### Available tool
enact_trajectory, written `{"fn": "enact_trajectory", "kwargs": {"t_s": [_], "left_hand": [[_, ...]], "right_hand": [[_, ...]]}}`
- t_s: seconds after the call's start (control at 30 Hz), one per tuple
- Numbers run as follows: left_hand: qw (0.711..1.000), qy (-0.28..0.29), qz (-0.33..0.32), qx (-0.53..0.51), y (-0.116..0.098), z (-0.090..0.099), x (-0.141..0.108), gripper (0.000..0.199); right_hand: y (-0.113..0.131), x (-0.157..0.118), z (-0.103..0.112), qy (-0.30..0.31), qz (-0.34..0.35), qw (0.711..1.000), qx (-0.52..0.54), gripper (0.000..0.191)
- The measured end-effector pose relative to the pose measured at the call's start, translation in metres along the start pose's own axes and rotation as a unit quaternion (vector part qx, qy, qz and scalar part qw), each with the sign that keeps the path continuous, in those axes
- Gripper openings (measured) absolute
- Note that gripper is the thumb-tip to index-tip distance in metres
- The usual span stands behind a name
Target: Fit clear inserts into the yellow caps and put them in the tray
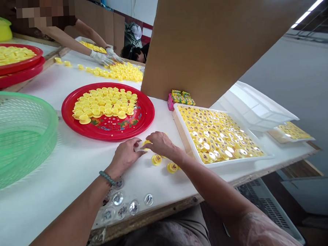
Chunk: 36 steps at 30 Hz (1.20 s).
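Between my two hands, just above the white tabletop, is a small yellow plastic piece (146, 144), partly covered by fingers. My right hand (161, 143) has its fingertips closed on it. My left hand (126, 156) is close by on the other side, thumb and forefinger apart; whether it touches the piece is unclear. Below the hands stand a yellow round piece with a printed top (156, 159) and a similar one (172, 167) beside my right forearm. Several clear discs with printed pictures (117, 199) lie near the table edge, some hidden by my left forearm.
Ahead is a red tray (109, 135) of yellow pieces. A white tray (184, 136) of finished-looking printed pieces sits right, near small packets (182, 97) and a cardboard panel (204, 43). A green basket (49, 118) stands left. Across the table, a co-worker's gloved hands (105, 57) touch yellow pieces.
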<state>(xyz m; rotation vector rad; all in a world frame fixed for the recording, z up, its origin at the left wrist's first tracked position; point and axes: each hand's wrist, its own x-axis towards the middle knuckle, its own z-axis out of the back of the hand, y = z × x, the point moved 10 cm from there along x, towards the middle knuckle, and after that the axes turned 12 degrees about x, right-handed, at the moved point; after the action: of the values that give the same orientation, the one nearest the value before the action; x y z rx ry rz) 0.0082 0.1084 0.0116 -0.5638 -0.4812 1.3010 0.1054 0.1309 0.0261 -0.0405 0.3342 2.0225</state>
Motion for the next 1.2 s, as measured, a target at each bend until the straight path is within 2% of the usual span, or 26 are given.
{"fn": "enact_trajectory", "kwargs": {"t_s": [0.1,0.2,0.23,0.3,0.37,0.43,0.57,0.8,0.93,1.0,1.1,1.2], "left_hand": [[0.995,0.001,-0.068,0.071,-0.014,-0.003,-0.006,0.042],[0.989,-0.006,-0.1,0.111,-0.019,-0.006,-0.01,0.041],[0.987,-0.007,-0.106,0.119,-0.02,-0.008,-0.01,0.04],[0.985,-0.004,-0.118,0.128,-0.022,-0.011,-0.011,0.033],[0.983,-0.003,-0.13,0.127,-0.025,-0.014,-0.011,0.024],[0.983,-0.005,-0.139,0.121,-0.027,-0.016,-0.011,0.021],[0.981,0.0,-0.156,0.117,-0.029,-0.017,-0.013,0.026],[0.984,0.029,-0.144,0.101,-0.024,-0.015,-0.015,0.036],[0.989,0.035,-0.123,0.079,-0.02,-0.01,-0.014,0.041],[0.993,0.029,-0.103,0.049,-0.016,-0.004,-0.013,0.043],[0.997,0.022,-0.058,-0.055,-0.012,0.005,-0.013,0.034],[0.974,0.059,-0.034,-0.217,-0.018,0.004,-0.018,0.024]], "right_hand": [[0.021,-0.018,0.01,-0.054,0.015,0.998,0.041,0.03],[0.038,-0.062,0.023,-0.125,0.049,0.986,0.103,0.026],[0.045,-0.079,0.019,-0.11,0.072,0.982,0.134,0.024],[0.06,-0.109,-0.001,-0.042,0.117,0.974,0.188,0.019],[0.069,-0.132,-0.024,0.017,0.123,0.968,0.218,0.017],[0.071,-0.143,-0.043,0.043,0.105,0.964,0.241,0.018],[0.065,-0.141,-0.059,0.043,0.07,0.958,0.274,0.014],[0.063,-0.131,-0.052,0.047,0.07,0.951,0.298,0.023],[0.067,-0.128,-0.057,0.059,0.067,0.927,0.364,0.023],[0.062,-0.125,-0.054,0.041,0.053,0.912,0.404,0.019],[0.035,-0.115,-0.037,-0.045,-0.02,0.875,0.482,0.004],[0.008,-0.104,-0.017,-0.127,-0.084,0.789,0.596,0.008]]}}
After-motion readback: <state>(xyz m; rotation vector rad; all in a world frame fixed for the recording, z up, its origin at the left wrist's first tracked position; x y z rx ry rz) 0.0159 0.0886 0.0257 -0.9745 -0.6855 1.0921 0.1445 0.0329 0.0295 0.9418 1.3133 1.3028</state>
